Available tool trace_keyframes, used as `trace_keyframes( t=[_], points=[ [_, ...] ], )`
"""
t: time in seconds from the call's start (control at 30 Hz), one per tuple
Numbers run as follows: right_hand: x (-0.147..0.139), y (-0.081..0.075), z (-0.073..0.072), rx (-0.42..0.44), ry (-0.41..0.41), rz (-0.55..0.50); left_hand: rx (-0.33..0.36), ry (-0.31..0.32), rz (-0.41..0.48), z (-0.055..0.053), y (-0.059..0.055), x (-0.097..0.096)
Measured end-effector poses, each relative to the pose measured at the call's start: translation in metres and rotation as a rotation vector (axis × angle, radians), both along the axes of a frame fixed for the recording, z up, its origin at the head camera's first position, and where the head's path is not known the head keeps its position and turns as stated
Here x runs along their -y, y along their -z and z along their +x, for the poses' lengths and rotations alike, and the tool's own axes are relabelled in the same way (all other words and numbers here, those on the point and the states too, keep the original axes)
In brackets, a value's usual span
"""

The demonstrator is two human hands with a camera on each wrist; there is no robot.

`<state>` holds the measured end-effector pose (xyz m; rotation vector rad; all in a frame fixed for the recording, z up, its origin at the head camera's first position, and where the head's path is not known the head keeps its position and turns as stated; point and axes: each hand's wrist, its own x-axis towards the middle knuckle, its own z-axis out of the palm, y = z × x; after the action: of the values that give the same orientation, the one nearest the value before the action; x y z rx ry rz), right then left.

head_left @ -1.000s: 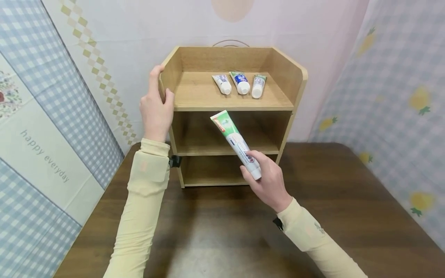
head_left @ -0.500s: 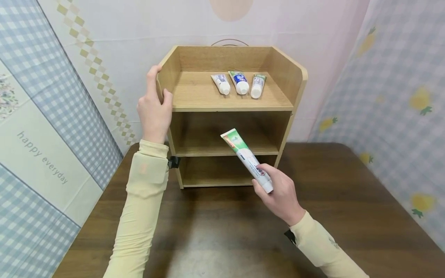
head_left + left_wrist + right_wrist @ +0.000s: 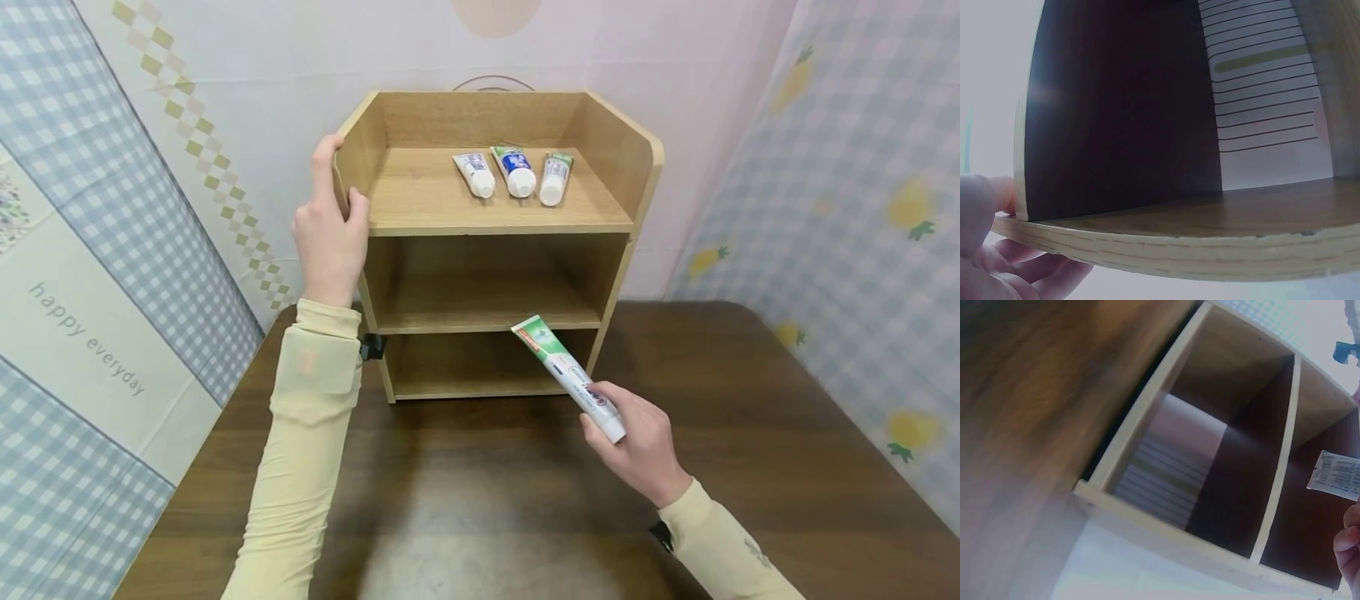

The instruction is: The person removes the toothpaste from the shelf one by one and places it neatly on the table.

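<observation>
My left hand [image 3: 330, 242] grips the upper left side panel of a light wooden shelf unit [image 3: 502, 229]. In the left wrist view its thumb and fingers lie on either side of the wood. My right hand [image 3: 637, 446] holds a green and white toothpaste tube [image 3: 561, 365] by its capped end, between thumb and fingers. The tube slants in the air before the bottom compartment, its flat end up and to the left. Part of this tube [image 3: 1338, 476] shows at the right edge of the right wrist view, the fingers beside it.
On the top board lie a white tube [image 3: 474, 173], a blue and white tube [image 3: 515, 171] and a white and green tube [image 3: 555, 177], caps forward. The unit stands on a dark wooden table [image 3: 465, 492], with patterned cloth [image 3: 840, 192] behind and at the sides.
My right hand has moved down and to the right with the toothpaste tube, away from the top board. The left hand keeps its grip on the side panel.
</observation>
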<state>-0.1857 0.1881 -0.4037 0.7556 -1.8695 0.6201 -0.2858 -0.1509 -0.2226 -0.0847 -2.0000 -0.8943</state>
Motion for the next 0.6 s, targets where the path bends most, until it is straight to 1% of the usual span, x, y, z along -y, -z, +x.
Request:
trace_keyframes(
  t=[0.33, 0.6],
  points=[
    [-0.025, 0.015, 0.009, -0.042, 0.020, 0.015, 0.003, -0.004, 0.009, -0.001, 0.001, 0.000],
    [-0.043, 0.029, 0.016, -0.032, 0.079, 0.028, 0.002, 0.001, 0.016, -0.004, 0.003, 0.001]
  ],
)
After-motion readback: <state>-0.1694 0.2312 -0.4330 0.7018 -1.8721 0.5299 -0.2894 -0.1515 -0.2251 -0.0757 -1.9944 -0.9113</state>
